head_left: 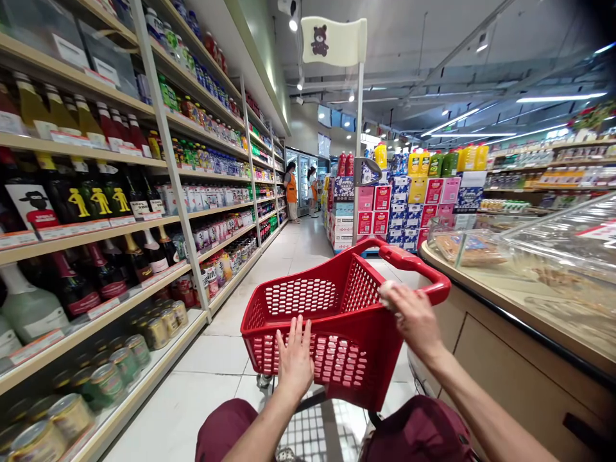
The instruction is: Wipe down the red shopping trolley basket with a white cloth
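Note:
A red plastic shopping cart (pixel 308 330) with a perforated basket stands side-on in front of me, its handle (pixel 409 262) to the right. Against the near side wall of the basket lies my left hand (pixel 294 359), its fingers stretched out and holding nothing. My right hand (pixel 414 317) is closed on a small white wad (pixel 386 292), which looks like a cloth or tissue. That wad is at the basket's upper corner by the handle. Part of it is hidden by my fingers. My maroon-clad knees are on both sides below the cart.
Shelves of bottles and cans (pixel 219 176) run along the left. On the right stands a counter (pixel 462 308) with clear covers. Stacked drink cartons (pixel 382 212) and a pole with a cream bear flag (pixel 337 42) are ahead. Two people in orange vests (pixel 290 186) stand farther down the aisle.

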Available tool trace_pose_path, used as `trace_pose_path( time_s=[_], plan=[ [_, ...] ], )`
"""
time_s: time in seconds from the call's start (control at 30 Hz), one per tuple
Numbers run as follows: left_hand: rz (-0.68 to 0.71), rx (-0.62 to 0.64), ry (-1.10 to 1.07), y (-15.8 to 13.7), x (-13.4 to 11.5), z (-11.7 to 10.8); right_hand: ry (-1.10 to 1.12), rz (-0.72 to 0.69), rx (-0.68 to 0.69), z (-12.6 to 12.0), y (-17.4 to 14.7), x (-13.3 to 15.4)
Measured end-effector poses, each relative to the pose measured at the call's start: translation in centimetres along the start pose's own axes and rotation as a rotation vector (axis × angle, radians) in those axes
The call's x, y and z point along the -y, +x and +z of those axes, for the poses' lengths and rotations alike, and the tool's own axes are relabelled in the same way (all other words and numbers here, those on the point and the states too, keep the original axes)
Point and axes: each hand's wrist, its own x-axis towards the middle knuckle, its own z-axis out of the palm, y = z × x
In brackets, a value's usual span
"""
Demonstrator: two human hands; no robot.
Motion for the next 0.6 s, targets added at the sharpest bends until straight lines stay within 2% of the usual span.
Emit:
trace_pose_path(
  time_s=[0.07, 0.1, 0.2, 0.27, 0.4, 0.47, 0.6],
  plan=[
    [-0.014, -0.003, 0.002, 0.1, -0.2, -0.1, -0.044, 0.084, -0.051, -0.1, 0.2, -0.5],
    [-0.018, -0.004, 0.004, 0.1, -0.3, -0.1, -0.040, 0.077, -0.047, 0.1, 0.3, 0.1],
    [-0.007, 0.000, 0.011, 0.0, -0.2, -0.1, 0.052, -0.082, 0.058, 1.2, 0.1, 3.2],
    [0.007, -0.002, 0.016, -0.1, -0.1, -0.1, 0.080, -0.135, 0.093, 1.5, 0.1, 4.4],
    [-0.001, -0.009, 0.008, -0.1, -0.2, 0.0, -0.020, 0.027, 0.018, 0.8, 0.4, 2.9],
    [-0.012, 0.001, -0.009, -0.1, -0.2, -0.1, -0.021, 0.045, 0.016, 1.0, 0.5, 3.3],
    [-0.002, 0.007, -0.018, -0.2, 0.0, -0.1, 0.101, -0.122, 0.081, 2.5, 0.2, 6.9]
  ],
)
